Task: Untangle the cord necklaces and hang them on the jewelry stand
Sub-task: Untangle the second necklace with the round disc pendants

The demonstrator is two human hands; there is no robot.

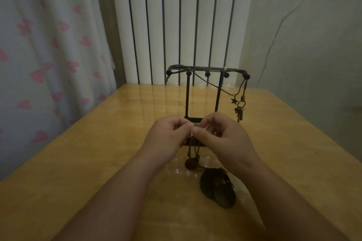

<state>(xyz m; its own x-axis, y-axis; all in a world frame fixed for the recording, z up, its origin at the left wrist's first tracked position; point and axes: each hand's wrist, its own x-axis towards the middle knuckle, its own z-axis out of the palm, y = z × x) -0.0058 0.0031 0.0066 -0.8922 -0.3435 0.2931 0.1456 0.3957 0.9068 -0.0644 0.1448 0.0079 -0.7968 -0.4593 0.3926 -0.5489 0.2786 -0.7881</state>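
- Cord necklace [194, 149] being worked on: thin brown strands pinched between both hands, dropping straight down from the fingertips.
- Its lower end carries a round brown pendant [191, 163], right at the table [78, 162] surface. Can't tell whether it touches.
- Left hand [169, 133]: fingers curled, thumb and forefinger clamped on the top of the strands.
- Right hand [221, 135]: also curled, thumb tip pressed onto the same strands. The two pinches meet, fingertips touching.
- Both hands are raised above the table, directly in front of the jewelry stand [187, 96], and cover most of its base.
- Dark disc pendants [217, 191] lie flat on the table under the right wrist, near the round pendant on the camera side. A strand runs from them toward it.
- The stand is black and upright at mid-table, with two posts and a top bar with ball-tipped pegs.
- Hung cords [207, 68] are draped along the top bar. A star charm [234, 101] and a key cluster [240, 112] dangle off its right end, clear of both hands.
- Behind: white radiator [176, 15], and a heart-print curtain [49, 45] at left.
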